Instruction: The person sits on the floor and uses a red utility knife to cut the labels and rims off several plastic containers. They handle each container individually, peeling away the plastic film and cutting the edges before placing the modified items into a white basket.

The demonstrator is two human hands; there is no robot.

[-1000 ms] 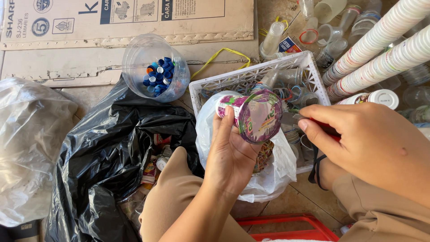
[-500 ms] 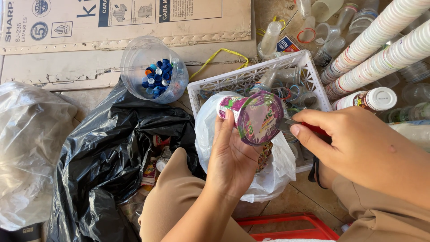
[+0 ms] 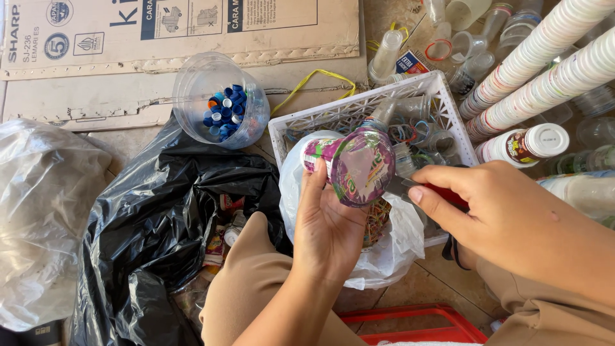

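My left hand [image 3: 330, 224] grips a small plastic cup [image 3: 355, 163] with a purple and green foil lid that faces me. It holds the cup above a white plastic bag [image 3: 391, 253]. My right hand [image 3: 512, 218] comes in from the right, closed on a red-handled cutter [image 3: 446, 193]. The cutter's short metal tip sits at the right rim of the cup's lid. Most of the cutter is hidden in my fingers.
A white slatted basket [image 3: 359, 106] of clear cups stands behind the cup. A clear tub of blue bottle caps [image 3: 221, 106] is to its left. A black bag [image 3: 154, 218], a clear bag [image 3: 45, 211], cardboard [image 3: 160, 45], stacked paper cups [image 3: 544, 57] and a red crate [image 3: 416, 319] surround me.
My right hand has slid a little lower along the cup's right rim, and the red handle now shows. My left hand keeps its hold on the cup.
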